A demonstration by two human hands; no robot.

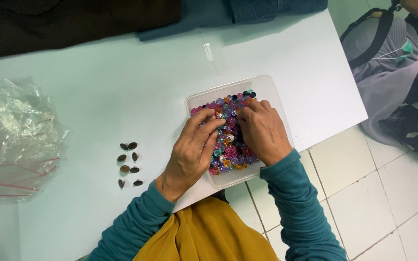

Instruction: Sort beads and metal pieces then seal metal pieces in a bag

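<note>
Both hands dig into a clear plastic tray (272, 92) at the table's (122, 87) right edge: the left hand (192, 152) and right hand (263, 130) rest fingers-down, loosely curled among multicoloured buttons (228, 145); whether either pinches one I cannot tell. 8 dark metal buttons (128, 164) lie left, near empty plastic bags (15, 135).

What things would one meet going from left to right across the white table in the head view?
Pile of clear plastic bags → group of small dark metal buttons → left hand → right hand, both hands in the clear tray of colourful beads → tiled floor.
</note>
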